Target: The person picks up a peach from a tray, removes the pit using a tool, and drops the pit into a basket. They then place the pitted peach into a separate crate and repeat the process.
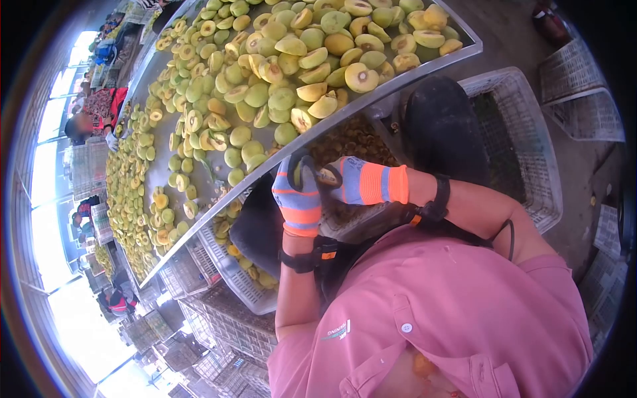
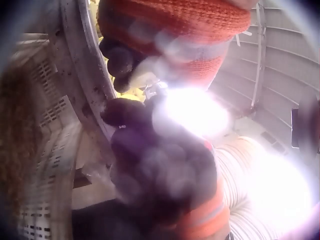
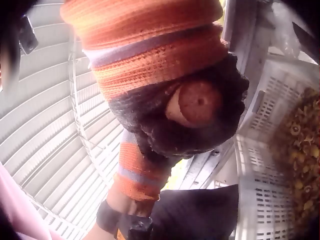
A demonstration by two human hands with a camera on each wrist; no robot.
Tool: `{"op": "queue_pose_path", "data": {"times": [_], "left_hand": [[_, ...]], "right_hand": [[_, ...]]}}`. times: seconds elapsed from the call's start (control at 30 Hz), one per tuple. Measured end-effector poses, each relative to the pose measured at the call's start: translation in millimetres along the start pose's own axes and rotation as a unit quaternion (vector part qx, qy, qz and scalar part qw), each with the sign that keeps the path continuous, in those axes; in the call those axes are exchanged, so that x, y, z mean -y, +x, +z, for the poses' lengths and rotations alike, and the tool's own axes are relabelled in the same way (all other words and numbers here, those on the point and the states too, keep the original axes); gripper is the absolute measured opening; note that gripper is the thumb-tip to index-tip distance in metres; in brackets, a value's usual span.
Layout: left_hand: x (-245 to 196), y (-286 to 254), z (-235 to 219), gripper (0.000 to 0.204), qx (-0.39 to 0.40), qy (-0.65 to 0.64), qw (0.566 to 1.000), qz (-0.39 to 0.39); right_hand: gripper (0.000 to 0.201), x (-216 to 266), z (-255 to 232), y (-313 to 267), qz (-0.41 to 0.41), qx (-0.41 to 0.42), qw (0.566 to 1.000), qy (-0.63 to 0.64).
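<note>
Both hands wear grey gloves with orange bands and meet just below the metal table's edge. In the head view my left hand (image 1: 296,194) has its dark fingers curled round a pale green fruit piece (image 1: 298,175), mostly hidden. My right hand (image 1: 361,180) is beside it, gripping a tool whose round wooden handle end (image 3: 201,102) shows in the right wrist view. A small metal part (image 2: 156,89) of the tool lies between the left hand (image 2: 125,57) and the right hand (image 2: 162,160) in the left wrist view; glare blurs the contact.
Many halved green-yellow fruits (image 1: 282,99) cover the metal table (image 1: 391,85). Under the hands lies a crate of brown and yellow pieces (image 3: 305,155). White crates stand right (image 1: 541,142) and lower left (image 1: 255,297), around dark-clothed knees (image 1: 446,126). Other people are at the far left.
</note>
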State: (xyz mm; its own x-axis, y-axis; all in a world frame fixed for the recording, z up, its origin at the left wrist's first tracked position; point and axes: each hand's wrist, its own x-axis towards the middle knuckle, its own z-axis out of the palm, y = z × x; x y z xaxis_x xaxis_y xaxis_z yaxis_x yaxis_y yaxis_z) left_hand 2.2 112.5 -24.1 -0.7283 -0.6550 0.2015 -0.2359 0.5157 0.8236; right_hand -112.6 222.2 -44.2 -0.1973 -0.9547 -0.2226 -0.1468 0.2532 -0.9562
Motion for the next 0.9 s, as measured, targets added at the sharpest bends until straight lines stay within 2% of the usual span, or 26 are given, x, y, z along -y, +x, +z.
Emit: {"op": "queue_pose_path", "data": {"times": [0.07, 0.1, 0.17, 0.2, 0.3, 0.37, 0.43, 0.47, 0.5, 0.6, 0.63, 0.67, 0.7, 0.73, 0.77, 0.8, 0.83, 0.87, 0.9], "left_hand": [[4, 0, -3, 0.018, 0.014, 0.056, 0.998, 0.039], [5, 2, -5, 0.018, 0.020, 0.084, 0.994, 0.060], [4, 11, -10, 0.017, 0.065, 0.037, 0.997, -0.004], [3, 14, -10, 0.016, 0.087, 0.013, 0.995, -0.037], [9, 15, -3, 0.018, 0.059, -0.113, 0.978, -0.168], [29, 13, 3, 0.019, 0.046, -0.045, 0.995, -0.075], [25, 12, 5, 0.019, 0.021, -0.004, 0.998, -0.061], [22, 9, 7, 0.019, 0.005, 0.003, 0.996, -0.092], [13, 9, 9, 0.018, -0.011, 0.010, 0.992, -0.122], [-4, 3, 18, 0.018, -0.053, 0.141, 0.988, 0.036], [2, 3, 21, 0.017, -0.061, 0.132, 0.989, 0.037], [4, 5, 17, 0.017, 0.000, 0.111, 0.994, 0.021], [4, 11, 11, 0.016, 0.060, 0.086, 0.994, 0.007], [6, 19, 4, 0.016, 0.120, 0.061, 0.991, -0.006], [17, 30, -6, 0.014, 0.225, -0.054, 0.972, -0.048], [13, 39, -18, 0.016, 0.323, -0.015, 0.944, 0.069], [5, 46, -23, 0.019, 0.357, -0.049, 0.933, 0.015], [1, 49, -26, 0.021, 0.390, -0.081, 0.916, -0.040], [1, 47, -26, 0.023, 0.358, -0.101, 0.927, -0.050]], "right_hand": [[0.017, 0, -1, -1, 0.028, 0.016, 0.999, 0.006], [0.018, 0, -1, -1, 0.015, 0.012, 1.000, 0.002], [0.020, -1, -2, -1, -0.012, 0.005, 1.000, -0.007], [0.022, -2, -3, -2, 0.003, 0.012, 1.000, -0.002], [0.025, -2, -6, -1, 0.065, 0.044, 0.997, 0.028], [0.028, 0, -8, -1, 0.133, 0.080, 0.985, 0.071], [0.029, 8, -11, -4, 0.162, 0.088, 0.975, 0.121], [0.030, 11, -12, -4, 0.176, 0.091, 0.969, 0.146], [0.030, 11, -9, -5, 0.156, 0.079, 0.977, 0.122], [0.033, 6, -1, -7, 0.103, 0.042, 0.990, 0.085], [0.034, 2, 1, -7, 0.087, 0.030, 0.991, 0.098], [0.036, -1, 4, -7, 0.072, 0.016, 0.991, 0.114], [0.037, -2, 1, -6, 0.112, 0.026, 0.986, 0.120], [0.036, -5, -5, -3, 0.108, 0.067, 0.985, 0.116], [0.035, -11, -13, 0, 0.104, 0.108, 0.982, 0.112], [0.034, -15, -17, 1, 0.100, 0.148, 0.978, 0.109], [0.028, -14, -16, -2, 0.024, 0.142, 0.972, 0.186], [0.027, -12, -17, -3, 0.058, 0.154, 0.966, 0.201], [0.026, -2, -22, -5, 0.091, 0.167, 0.957, 0.217]]}}
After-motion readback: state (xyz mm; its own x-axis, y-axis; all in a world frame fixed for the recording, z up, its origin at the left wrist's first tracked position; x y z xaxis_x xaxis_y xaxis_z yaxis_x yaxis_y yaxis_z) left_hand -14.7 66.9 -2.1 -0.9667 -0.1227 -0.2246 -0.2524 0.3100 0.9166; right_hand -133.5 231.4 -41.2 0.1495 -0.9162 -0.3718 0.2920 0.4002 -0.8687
